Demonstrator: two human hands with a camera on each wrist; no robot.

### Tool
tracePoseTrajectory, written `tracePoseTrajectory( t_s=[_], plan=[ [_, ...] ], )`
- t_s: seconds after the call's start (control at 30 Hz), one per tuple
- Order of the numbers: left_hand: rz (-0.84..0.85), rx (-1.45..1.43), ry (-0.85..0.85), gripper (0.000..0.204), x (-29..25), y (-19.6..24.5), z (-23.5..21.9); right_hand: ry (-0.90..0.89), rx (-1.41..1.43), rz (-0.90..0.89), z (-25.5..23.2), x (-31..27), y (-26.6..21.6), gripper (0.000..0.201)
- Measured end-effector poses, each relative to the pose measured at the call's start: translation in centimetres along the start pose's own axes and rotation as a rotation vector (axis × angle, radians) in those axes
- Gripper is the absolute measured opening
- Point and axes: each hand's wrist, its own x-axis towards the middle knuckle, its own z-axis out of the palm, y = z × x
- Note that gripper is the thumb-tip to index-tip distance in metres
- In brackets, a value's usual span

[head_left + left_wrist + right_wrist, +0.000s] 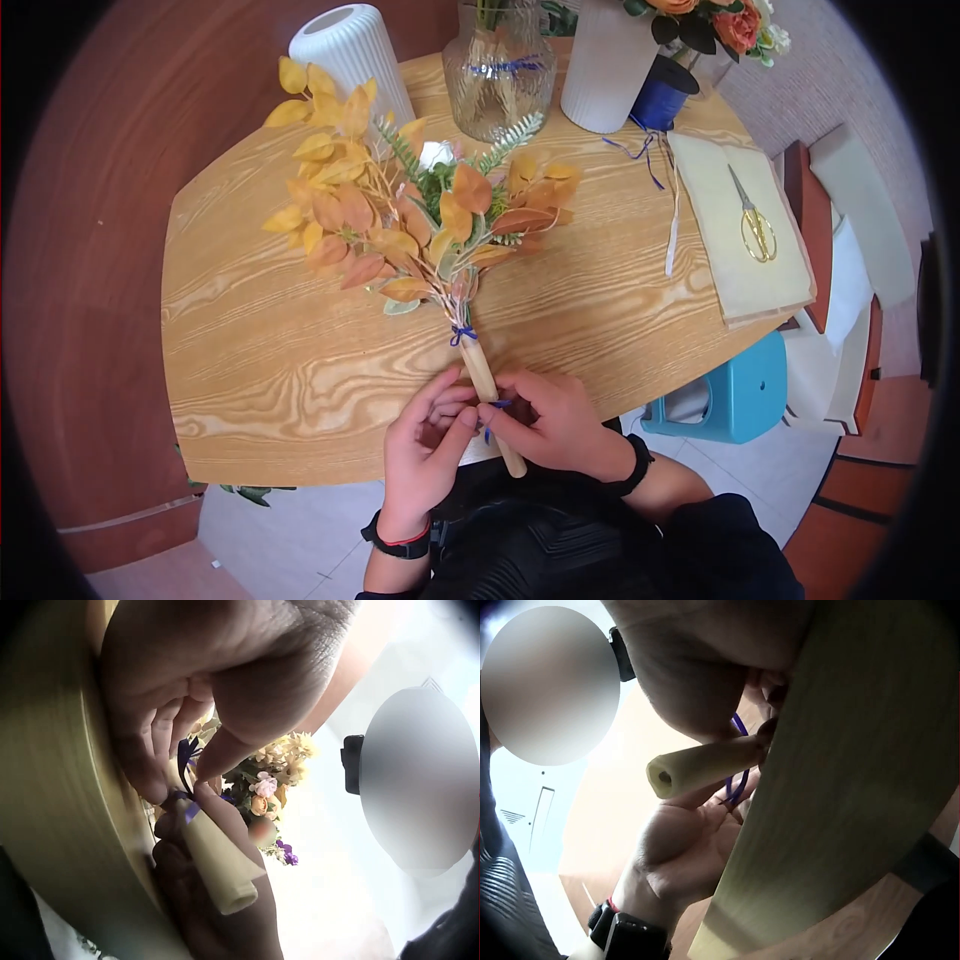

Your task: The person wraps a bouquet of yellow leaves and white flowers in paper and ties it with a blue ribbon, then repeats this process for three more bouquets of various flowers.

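Observation:
A bouquet of orange and yellow leaves [350,215] with a white flower [436,155] lies on the table. Its stems are rolled in cream paper [480,370], which reaches past the table's near edge. A small blue ribbon bow [462,335] circles the top of the roll. Lower down, my left hand [430,440] and right hand [560,420] meet over a second blue ribbon [187,757] around the paper. Thumb and fingers of each hand pinch it. Loops of this ribbon [739,787] show beside the roll's open end in the right wrist view.
Gold-handled scissors [757,235] lie on cream paper sheets [705,190] at the right. At the back stand a ribbed white vase [355,60], a glass vase [500,90], another white vase [600,80] and a blue ribbon spool [662,95]. A blue stool [740,390] stands below.

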Motion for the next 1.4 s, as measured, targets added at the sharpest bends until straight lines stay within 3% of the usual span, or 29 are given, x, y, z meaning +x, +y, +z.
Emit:
tracePoseTrajectory(
  t_s=[0.2, 0.6, 1.1, 1.4],
  plan=[
    [-0.053, 0.051, 0.015, 0.031, -0.5, 0.1, -0.1, -0.134, 0.039, 0.036, -1.1, 0.1, 0.3, 0.026],
    [-0.044, 0.086, 0.062, 0.016, -0.7, -0.4, 0.2, -0.149, 0.045, -0.053, -1.5, 0.0, 1.0, 0.027],
    [-0.011, 0.212, 0.128, 0.009, -0.6, 0.2, 1.4, -0.237, -0.061, -0.105, -1.7, 0.1, 0.5, 0.054],
    [-0.084, 0.104, 0.014, 0.011, -1.0, 0.4, 0.3, -0.233, 0.105, 0.009, -2.0, 0.3, 0.4, 0.026]
  ],
)
